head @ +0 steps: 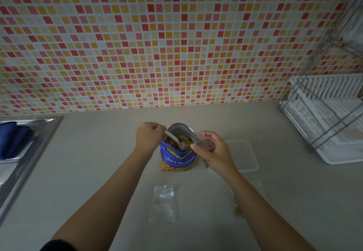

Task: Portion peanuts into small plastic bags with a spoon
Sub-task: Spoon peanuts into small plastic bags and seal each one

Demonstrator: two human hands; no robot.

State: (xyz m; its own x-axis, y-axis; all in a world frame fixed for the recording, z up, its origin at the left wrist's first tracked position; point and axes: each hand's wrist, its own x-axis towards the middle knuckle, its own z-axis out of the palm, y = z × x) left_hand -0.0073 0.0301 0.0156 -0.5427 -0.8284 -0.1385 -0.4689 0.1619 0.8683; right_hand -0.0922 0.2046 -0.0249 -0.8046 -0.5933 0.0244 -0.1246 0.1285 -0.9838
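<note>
- Head view: I see the left hand (150,135) curled round the handle of the white spoon (172,139), whose bowl dips into the open peanut bag (178,159) just below that grip.
- The right hand (215,152) pinches a small clear bag (200,140) near its mouth, beside the peanut bag's rim, just right of the spoon.
- A spare plastic bag (164,201) lies flat on the counter (98,162), nearer me than both grips.

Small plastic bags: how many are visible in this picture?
2. The open bag is held by the right hand beside the peanut packet; the flat bag lies on the counter, nearer the person. More may be hidden behind the right forearm.
</note>
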